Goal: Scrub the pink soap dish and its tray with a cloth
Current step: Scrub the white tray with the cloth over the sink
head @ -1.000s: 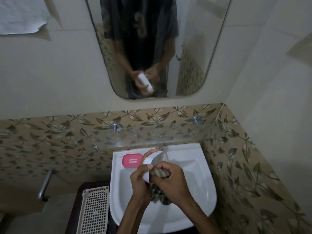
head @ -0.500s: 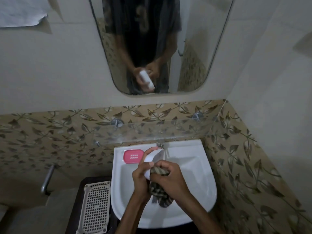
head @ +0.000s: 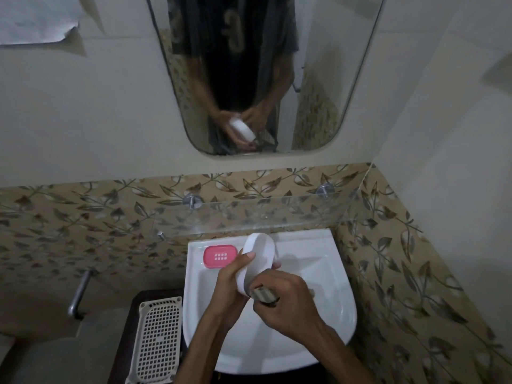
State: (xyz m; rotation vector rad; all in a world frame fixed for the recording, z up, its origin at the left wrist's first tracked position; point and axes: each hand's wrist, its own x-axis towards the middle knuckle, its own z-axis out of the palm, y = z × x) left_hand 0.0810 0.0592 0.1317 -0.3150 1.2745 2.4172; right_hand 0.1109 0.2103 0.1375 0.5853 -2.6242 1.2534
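The left hand (head: 230, 284) grips a white oval dish (head: 256, 261) tilted on edge above the white sink (head: 327, 286), thumb along its rim. The right hand (head: 285, 309) is curled around a checked cloth (head: 264, 295) pressed against the dish's lower end. The pink slotted tray (head: 220, 255) lies flat on the sink's rear left ledge, just beside the dish

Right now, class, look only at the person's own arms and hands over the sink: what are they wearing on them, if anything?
Both forearms are bare up to the frame's bottom edge: no sleeves, no gloves. The left hand and right hand show no rings, watch or bracelet on the sides in view. In the mirror the reflection shows a dark short-sleeved shirt with pale markings, its sleeves ending above the elbows.
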